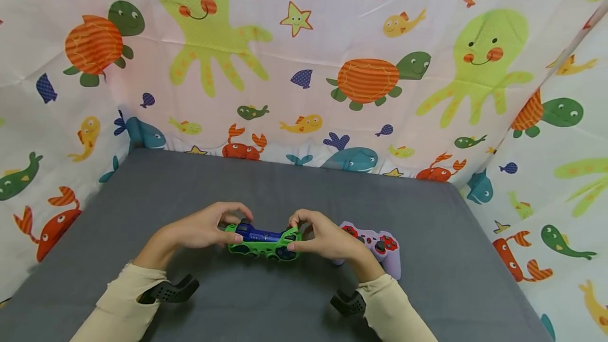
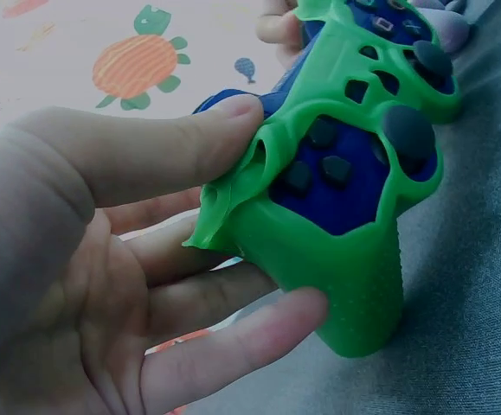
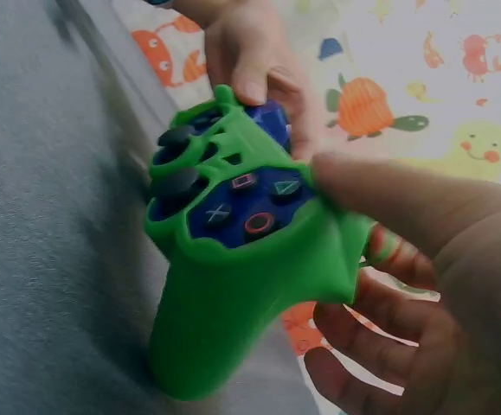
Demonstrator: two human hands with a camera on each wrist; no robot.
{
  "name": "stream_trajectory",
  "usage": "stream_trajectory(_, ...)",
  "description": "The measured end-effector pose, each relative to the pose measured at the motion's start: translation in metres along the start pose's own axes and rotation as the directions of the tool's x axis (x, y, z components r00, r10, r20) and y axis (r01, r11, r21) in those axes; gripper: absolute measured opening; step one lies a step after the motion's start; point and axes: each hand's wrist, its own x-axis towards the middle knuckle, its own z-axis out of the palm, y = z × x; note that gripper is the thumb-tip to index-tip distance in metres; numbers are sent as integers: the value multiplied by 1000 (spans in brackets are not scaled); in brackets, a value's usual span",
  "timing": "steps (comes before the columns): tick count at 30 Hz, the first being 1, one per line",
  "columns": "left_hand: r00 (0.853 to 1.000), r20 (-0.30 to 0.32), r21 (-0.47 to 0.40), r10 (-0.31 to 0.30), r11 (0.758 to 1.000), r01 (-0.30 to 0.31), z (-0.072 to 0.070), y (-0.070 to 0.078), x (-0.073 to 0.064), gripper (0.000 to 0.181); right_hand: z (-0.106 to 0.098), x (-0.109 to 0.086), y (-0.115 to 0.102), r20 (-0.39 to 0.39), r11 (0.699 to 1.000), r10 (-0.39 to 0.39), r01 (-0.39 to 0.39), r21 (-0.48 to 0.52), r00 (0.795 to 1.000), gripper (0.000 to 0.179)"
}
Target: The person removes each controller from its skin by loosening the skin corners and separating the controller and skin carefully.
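A blue game controller sits in a green silicone cover, held up between both hands. My left hand grips its left end; in the left wrist view the thumb presses at the cover's loose upper edge, where blue shell shows. At the right end, my right hand pinches the cover, its thumb near the triangle button in the right wrist view. Green cover wraps the right handle there. Across the top middle, the blue shell is bare. The controller's underside is hidden.
Just behind my right hand lies a lilac game controller with red button areas, partly covered by that hand and wrist. A grey cloth-covered table spreads under everything. Sea-animal printed curtains stand at the back and sides.
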Motion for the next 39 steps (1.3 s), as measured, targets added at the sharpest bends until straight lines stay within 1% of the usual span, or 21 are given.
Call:
stream_trajectory(3, 999, -29, -10, -17, 1000, 16, 0, 0, -1, 47, -1, -1, -1, -20, 997, -10, 8, -82, 1000, 24)
stream_trajectory(7, 998, -61, 4, -17, 1000, 17, -1, -1, 1, 47, 0, 0, 3, -101, 991, -30, 16, -136, 994, 21)
stream_trajectory(12, 996, -83, -4, -28, 1000, 28, 0, -4, 2, 49, 4, -1, 4, -167, 995, -14, -1, -95, 986, 22)
stream_trajectory(15, 995, -95, -7, -38, 999, 37, 0, -4, 3, 48, 4, 0, 4, -176, 999, 17, -24, -37, 984, 26)
stream_trajectory(17, 994, -98, -6, -39, 999, 39, 0, -4, 3, 49, 3, 0, 6, -164, 999, 40, -42, -9, 986, 24)
stream_trajectory(20, 994, -101, -11, -37, 999, 36, -1, -4, 3, 50, -1, 0, 9, -140, 998, 64, -66, -14, 988, 22)
stream_trajectory(23, 994, -104, -18, -34, 999, 32, -2, -5, 3, 50, -5, -1, 10, -127, 996, 66, -74, -54, 990, 23)
stream_trajectory(28, 994, -100, -19, -31, 999, 30, -2, -4, 3, 51, -5, -3, 11, -175, 991, 59, -79, -109, 983, 28)
stream_trajectory(31, 993, -110, -13, -35, 999, 34, -3, -3, 3, 52, -5, -3, 11, -206, 989, 64, -89, -115, 977, 29)
stream_trajectory(33, 993, -115, -7, -34, 999, 34, -3, -3, 4, 53, -5, -3, 12, -217, 990, 76, -100, -101, 973, 26)
stream_trajectory(36, 993, -113, -4, -29, 1000, 29, -4, -4, 4, 55, -6, -2, 14, -227, 991, 88, -109, -82, 970, 16)
stream_trajectory(39, 993, -113, -6, -30, 1000, 30, -4, -6, 3, 55, -5, -1, 18, -236, 992, 78, -99, -80, 969, 15)
